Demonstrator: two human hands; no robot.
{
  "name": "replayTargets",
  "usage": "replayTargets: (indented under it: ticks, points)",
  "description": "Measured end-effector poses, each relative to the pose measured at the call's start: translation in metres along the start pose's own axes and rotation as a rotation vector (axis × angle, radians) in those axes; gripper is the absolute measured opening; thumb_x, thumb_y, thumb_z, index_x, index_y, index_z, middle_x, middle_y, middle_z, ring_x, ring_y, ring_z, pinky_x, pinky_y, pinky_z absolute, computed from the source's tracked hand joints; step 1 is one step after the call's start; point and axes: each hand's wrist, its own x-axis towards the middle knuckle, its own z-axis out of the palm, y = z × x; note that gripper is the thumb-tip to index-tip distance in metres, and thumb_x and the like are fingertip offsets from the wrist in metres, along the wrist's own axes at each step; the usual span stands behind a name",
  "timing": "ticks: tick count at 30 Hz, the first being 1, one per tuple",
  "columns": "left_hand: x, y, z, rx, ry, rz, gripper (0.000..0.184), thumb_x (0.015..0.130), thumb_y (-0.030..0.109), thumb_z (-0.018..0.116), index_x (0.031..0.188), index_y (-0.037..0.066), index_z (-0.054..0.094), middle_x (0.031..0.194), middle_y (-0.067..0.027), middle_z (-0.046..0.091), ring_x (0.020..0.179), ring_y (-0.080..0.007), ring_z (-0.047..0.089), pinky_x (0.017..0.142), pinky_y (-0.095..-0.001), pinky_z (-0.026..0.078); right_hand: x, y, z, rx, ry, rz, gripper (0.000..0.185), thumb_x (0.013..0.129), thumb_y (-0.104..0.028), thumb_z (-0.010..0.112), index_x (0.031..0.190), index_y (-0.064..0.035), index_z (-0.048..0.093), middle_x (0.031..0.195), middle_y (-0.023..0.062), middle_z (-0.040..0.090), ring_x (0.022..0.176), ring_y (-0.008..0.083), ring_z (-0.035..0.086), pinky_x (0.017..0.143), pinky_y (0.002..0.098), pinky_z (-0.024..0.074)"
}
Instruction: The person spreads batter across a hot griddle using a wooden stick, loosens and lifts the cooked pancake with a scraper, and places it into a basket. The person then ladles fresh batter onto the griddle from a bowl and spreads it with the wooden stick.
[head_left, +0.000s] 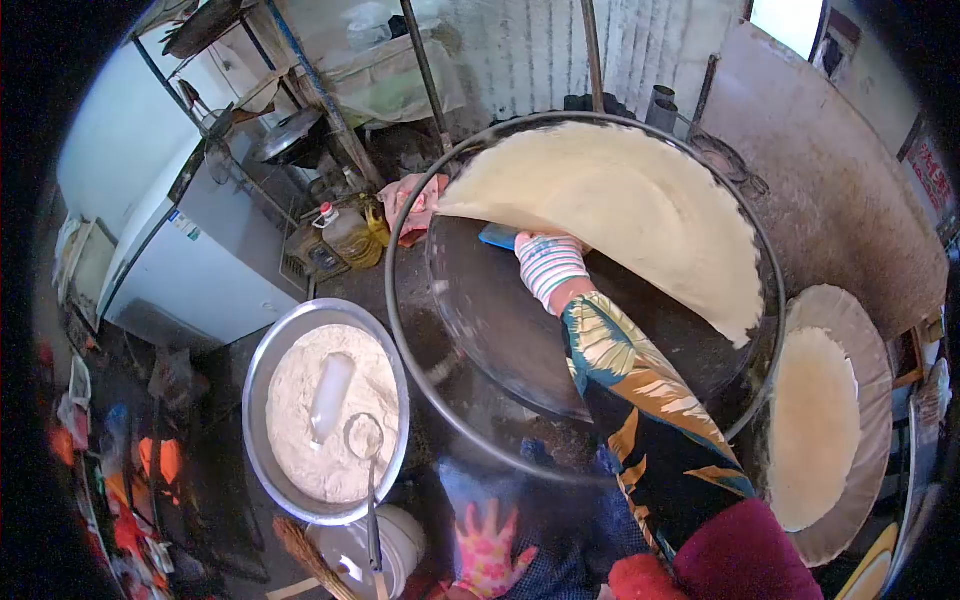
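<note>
1. Thin, pale, semicircular flatbread (620, 190) on round black griddle (500, 320).
2. Striped-gloved right hand (550, 258) at the flatbread's edge, beside blue flat tool (496, 236); fingers' grip unclear.
3. Pink-gloved left hand (488, 555), fingers spread wide.

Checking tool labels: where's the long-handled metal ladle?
Head view, lower left: the long-handled metal ladle has its round head in the silver metal bowl, beside the translucent bottle, handle over the near rim.

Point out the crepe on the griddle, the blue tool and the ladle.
Crepe (630, 205): head view, middle of its upper surface.
Blue tool (497, 236): head view, its visible end.
Ladle (373, 520): head view, on the handle.
</note>
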Motion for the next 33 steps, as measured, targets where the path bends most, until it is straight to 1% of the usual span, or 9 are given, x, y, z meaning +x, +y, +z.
replayTargets:
  ticks: [4,7,8,11,18,26,29,31,33]
  points:
    - [-0.002,-0.001,0.011,0.030,0.042,-0.026,0.066,0.071,0.053,0.063,0.124,0.016,0.051,0.136,-0.0180,0.038,0.125,-0.0472,0.029,0.098,-0.0608,0.028,0.010,0.000,0.013,0.079,-0.006,0.039,0.030,0.086,-0.010,0.043,0.112,-0.0044,0.056,0.105,0.0161,0.064,0.098,0.0313,0.062,0.081,0.0481,0.0487]
    - [-0.002,-0.002,0.018,0.043,0.084,-0.051,0.063,0.071,0.052,0.063,0.121,0.015,0.054,0.134,-0.0181,0.041,0.124,-0.0471,0.031,0.098,-0.0600,0.029,0.022,0.003,0.043,-0.092,0.406,0.054,0.033,0.085,-0.010,0.044,0.116,-0.0030,0.054,0.109,0.0178,0.062,0.095,0.0328,0.062,0.082,0.0451,0.0491]
    - [-0.003,-0.003,0.021,0.052,0.108,-0.064,0.060,0.071,0.051,0.063,0.119,0.015,0.055,0.133,-0.0182,0.042,0.123,-0.0470,0.033,0.098,-0.0596,0.029,0.023,0.007,0.051,-0.085,0.407,0.057,0.033,0.085,-0.010,0.045,0.116,-0.0031,0.054,0.108,0.0176,0.062,0.094,0.0325,0.062,0.081,0.0450,0.0492]
    - [-0.002,-0.006,0.022,0.022,0.130,-0.056,0.056,0.072,0.048,0.063,0.117,0.015,0.057,0.131,-0.0184,0.044,0.122,-0.0471,0.034,0.098,-0.0586,0.029,0.023,0.008,0.049,-0.022,0.283,0.054,0.032,0.085,-0.011,0.046,0.114,-0.0034,0.055,0.105,0.0169,0.062,0.092,0.0316,0.063,0.079,0.0447,0.0493]
    - [-0.001,-0.011,0.019,0.047,0.080,-0.037,0.054,0.073,0.043,0.064,0.118,0.014,0.056,0.132,-0.0181,0.043,0.122,-0.0471,0.034,0.099,-0.0562,0.030,0.020,0.026,0.044,0.004,0.203,0.085,0.029,0.084,-0.014,0.048,0.110,-0.0040,0.057,0.098,0.0153,0.063,0.087,0.0294,0.063,0.074,0.0439,0.0498]
    - [-0.011,-0.003,0.012,-0.012,0.102,-0.034,0.056,0.074,0.038,0.065,0.122,0.012,0.053,0.133,-0.0191,0.042,0.124,-0.0474,0.031,0.101,-0.0571,0.027,0.006,0.103,0.042,-0.055,0.030,0.177,0.027,0.083,-0.017,0.051,0.105,-0.0047,0.059,0.090,0.0135,0.065,0.082,0.0269,0.064,0.069,0.0430,0.0502]
    - [-0.017,0.009,0.005,-0.083,0.123,-0.042,0.057,0.074,0.036,0.065,0.124,0.012,0.052,0.134,-0.0196,0.040,0.126,-0.0475,0.029,0.102,-0.0573,0.026,-0.031,0.152,0.031,-0.140,-0.090,0.231,0.026,0.082,-0.018,0.052,0.104,-0.0050,0.059,0.087,0.0129,0.065,0.079,0.0260,0.064,0.067,0.0427,0.0504]
    - [-0.015,-0.016,0.023,-0.063,0.133,0.005,0.063,0.077,0.050,0.057,0.127,0.012,0.047,0.137,-0.0205,0.034,0.125,-0.0509,0.025,0.098,-0.0635,0.023,-0.073,0.187,0.016,-0.191,-0.183,0.274,0.025,0.082,-0.018,0.053,0.102,-0.0051,0.060,0.084,0.0124,0.065,0.078,0.0254,0.064,0.065,0.0425,0.0505]
    - [-0.019,-0.001,0.022,-0.125,0.232,0.038,0.052,0.077,0.039,0.059,0.120,0.010,0.052,0.136,-0.0204,0.035,0.124,-0.0491,0.028,0.099,-0.0594,0.024,-0.133,0.223,0.001,-0.214,-0.262,0.343,0.025,0.082,-0.019,0.053,0.101,-0.0053,0.060,0.082,0.0120,0.066,0.077,0.0248,0.065,0.064,0.0423,0.0507]
